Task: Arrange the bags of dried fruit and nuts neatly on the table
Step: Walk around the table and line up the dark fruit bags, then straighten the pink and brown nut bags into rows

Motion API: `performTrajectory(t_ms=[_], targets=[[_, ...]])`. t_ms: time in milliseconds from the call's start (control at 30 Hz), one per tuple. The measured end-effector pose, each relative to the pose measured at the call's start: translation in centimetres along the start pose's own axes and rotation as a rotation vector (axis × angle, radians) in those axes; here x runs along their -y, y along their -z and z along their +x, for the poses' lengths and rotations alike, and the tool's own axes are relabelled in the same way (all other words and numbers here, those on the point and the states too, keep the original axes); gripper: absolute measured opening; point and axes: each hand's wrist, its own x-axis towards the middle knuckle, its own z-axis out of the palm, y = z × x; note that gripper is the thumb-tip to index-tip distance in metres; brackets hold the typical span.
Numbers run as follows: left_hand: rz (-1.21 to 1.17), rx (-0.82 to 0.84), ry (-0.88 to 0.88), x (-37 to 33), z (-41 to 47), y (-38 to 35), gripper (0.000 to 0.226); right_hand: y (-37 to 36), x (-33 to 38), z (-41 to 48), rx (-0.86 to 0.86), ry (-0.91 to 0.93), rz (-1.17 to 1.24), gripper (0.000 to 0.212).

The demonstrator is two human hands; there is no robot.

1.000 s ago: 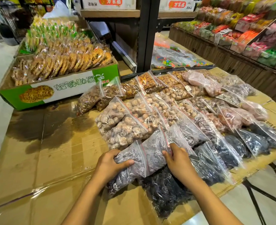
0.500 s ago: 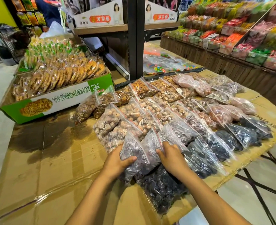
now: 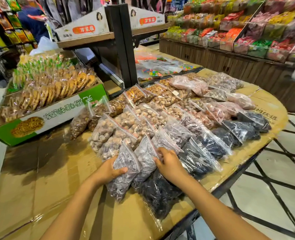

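Note:
Several clear zip bags of dried fruit and nuts lie in overlapping rows on the cardboard-covered table (image 3: 39, 187). My left hand (image 3: 108, 171) grips the left side of a bag of greyish dried fruit (image 3: 124, 172), thumb across its front. My right hand (image 3: 169, 163) holds the neighbouring grey bag (image 3: 145, 158) at its right edge, fingers curled over it. Both bags stand tilted against the rows behind. A bag of black dried fruit (image 3: 158, 196) lies flat under them at the table's near edge. Bags of pale nuts (image 3: 108, 129) sit just behind.
A green and white box of packed biscuits (image 3: 44, 116) stands at the back left. A black shelf post (image 3: 124, 45) rises behind the bags. Snack shelves (image 3: 238, 35) line the far right. The table's curved edge (image 3: 247, 163) drops to tiled floor. A person (image 3: 32, 19) stands far back left.
Both hands have pushed the two grey bags up and away, from lying lower on the table to leaning against the nut bags. The camera has tilted up.

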Motion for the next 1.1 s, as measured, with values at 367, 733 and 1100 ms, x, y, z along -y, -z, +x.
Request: performTrajectory(t_ms=[367,733,1100], targets=[[-0.093,-0.622,-0.082,-7.4,-3.5,-3.2,0.068,10.6,-7.2,-0.6,-0.197,0.062,0.105,0.039],[0.472,-0.565,-0.080,-27.6,10.8,-17.5,0.076,29.6,-27.1,1.7,-0.316,-0.109,-0.057,0.051],[0.526,-0.466,0.092,-39.4,18.6,-27.6,0.078,38.7,-36.0,5.9,-0.238,-0.150,-0.227,0.053]])
